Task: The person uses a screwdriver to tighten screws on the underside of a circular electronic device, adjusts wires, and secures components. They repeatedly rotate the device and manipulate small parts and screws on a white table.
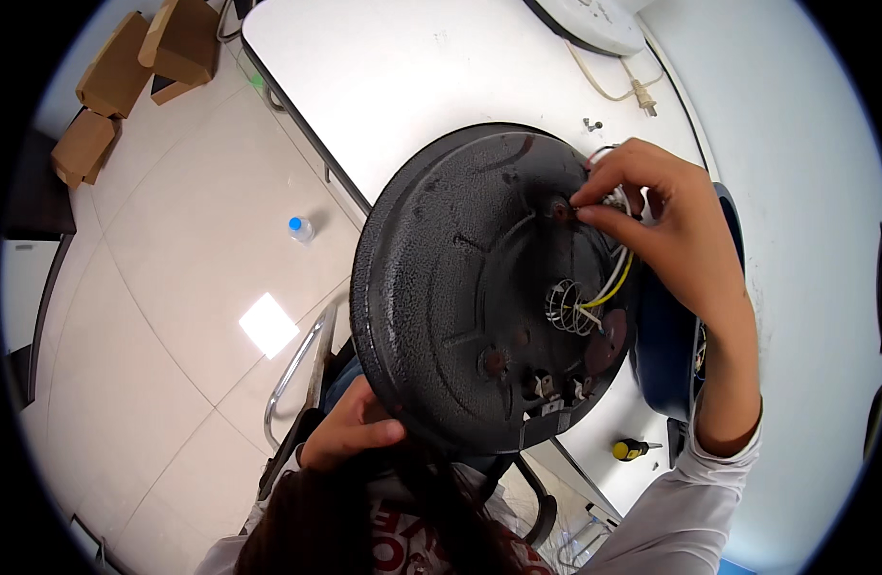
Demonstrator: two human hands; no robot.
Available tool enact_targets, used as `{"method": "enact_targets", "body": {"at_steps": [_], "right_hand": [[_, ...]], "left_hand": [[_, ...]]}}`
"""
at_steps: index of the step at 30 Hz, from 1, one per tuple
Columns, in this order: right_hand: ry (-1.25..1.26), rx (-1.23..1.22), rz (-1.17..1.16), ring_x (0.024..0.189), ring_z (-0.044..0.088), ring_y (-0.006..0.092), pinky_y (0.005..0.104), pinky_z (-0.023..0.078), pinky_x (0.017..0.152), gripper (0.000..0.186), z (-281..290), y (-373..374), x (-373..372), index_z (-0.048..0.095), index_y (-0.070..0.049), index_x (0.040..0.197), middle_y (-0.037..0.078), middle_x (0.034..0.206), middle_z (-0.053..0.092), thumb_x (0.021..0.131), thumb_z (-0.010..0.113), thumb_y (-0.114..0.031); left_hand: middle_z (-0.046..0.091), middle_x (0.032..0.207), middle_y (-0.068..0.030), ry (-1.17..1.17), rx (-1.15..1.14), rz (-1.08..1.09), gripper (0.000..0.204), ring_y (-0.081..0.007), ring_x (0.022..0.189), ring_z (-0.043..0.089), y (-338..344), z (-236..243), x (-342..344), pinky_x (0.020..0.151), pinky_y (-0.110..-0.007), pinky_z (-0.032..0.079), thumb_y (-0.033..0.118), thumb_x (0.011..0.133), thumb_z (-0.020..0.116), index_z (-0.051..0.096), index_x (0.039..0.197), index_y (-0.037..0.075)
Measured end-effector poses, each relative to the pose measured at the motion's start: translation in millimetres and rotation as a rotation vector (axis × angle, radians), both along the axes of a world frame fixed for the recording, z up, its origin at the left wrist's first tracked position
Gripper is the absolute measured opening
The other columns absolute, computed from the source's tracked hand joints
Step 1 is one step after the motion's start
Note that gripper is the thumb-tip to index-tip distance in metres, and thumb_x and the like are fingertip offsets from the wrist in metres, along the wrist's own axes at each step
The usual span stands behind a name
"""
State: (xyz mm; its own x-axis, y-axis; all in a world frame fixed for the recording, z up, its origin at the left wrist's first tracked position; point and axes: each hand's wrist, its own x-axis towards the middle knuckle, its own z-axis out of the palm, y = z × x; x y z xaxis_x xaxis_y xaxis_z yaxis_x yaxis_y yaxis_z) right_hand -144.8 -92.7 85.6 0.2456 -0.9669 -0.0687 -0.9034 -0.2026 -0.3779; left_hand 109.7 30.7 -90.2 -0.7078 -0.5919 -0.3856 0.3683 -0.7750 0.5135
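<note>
A round black textured metal housing (441, 249) fills the middle of the head view, tilted over the table edge. My left hand (357, 426) grips its lower-left rim. My right hand (666, 206) pinches at a rusty-looking round fitting (560, 213) near the upper right; whatever is between thumb and forefinger is too small or hidden to name. Yellow and white wires (611, 285) run from near that hand to a wire coil (566, 307). Metal brackets (545, 388) sit near the housing's lower edge.
On the white table (364, 77) lie small screws (592, 125), a plugged cord (642, 96), a white round appliance (594, 24) and a yellow-black screwdriver (629, 449). A blue bin (666, 364) sits right. Cardboard boxes (115, 72), a bottle (300, 230) and chair frame (297, 374) are left.
</note>
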Motion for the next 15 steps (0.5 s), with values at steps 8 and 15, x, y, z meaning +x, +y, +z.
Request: {"method": "enact_targets", "body": {"at_steps": [8,15], "right_hand": [[-0.016,0.074,-0.079,0.066,0.05,0.0123,0.0246,0.037,0.057,0.011,-8,0,-7,0.07,-0.006,0.081,0.001,0.074,0.065,0.07,0.071,-0.002],[-0.13,0.036,-0.061,0.077,0.054,0.0112,0.0222,0.039,0.067,0.016,-18,0,-9,0.07,-0.003,0.079,0.002,0.076,0.061,0.067,0.069,0.007]], "left_hand": [[0.045,0.133,-0.0121,0.093,0.114,0.017,0.094,-0.0226,0.125,0.041,9,-17,5,0.105,-0.038,0.029,0.013,0.064,0.082,0.026,0.139,0.001],[0.047,0.131,-0.0129,0.13,-0.023,0.028,0.095,-0.0228,0.123,0.043,10,-26,1,0.105,-0.038,0.03,0.013,0.065,0.082,0.025,0.139,0.0]]}}
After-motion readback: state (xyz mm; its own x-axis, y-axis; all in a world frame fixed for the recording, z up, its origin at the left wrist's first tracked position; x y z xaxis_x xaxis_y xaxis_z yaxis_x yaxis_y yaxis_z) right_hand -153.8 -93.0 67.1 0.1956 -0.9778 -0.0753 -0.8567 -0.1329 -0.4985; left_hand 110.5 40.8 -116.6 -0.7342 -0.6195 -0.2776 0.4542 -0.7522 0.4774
